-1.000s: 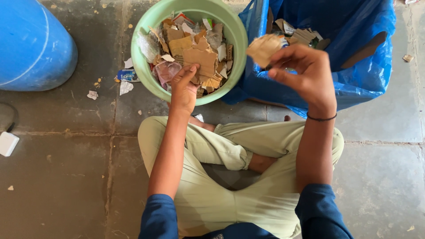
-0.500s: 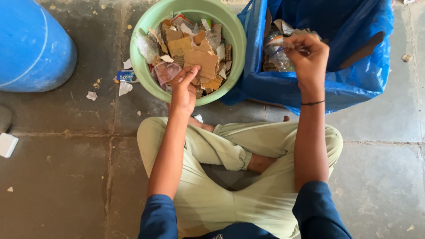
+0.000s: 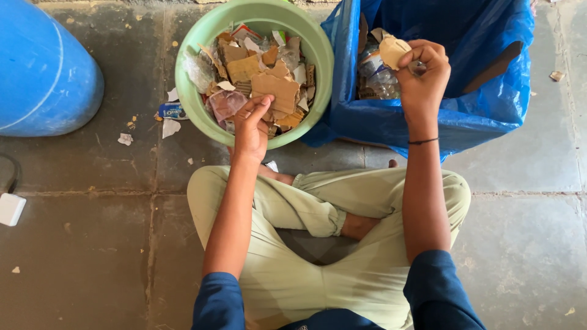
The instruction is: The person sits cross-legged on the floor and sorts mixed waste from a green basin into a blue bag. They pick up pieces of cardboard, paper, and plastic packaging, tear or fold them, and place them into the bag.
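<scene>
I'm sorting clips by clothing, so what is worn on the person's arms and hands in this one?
Both arms are bare from the elbow down, with dark blue sleeves pushed up to about the elbows. The right wrist carries a thin dark band. The left hand and right hand are ungloved, and no rings or watch can be seen.

Blue barrel, a white block, perhaps paper scraps on floor.

soft even daylight, faint shadows, sharp focus throughout
</scene>
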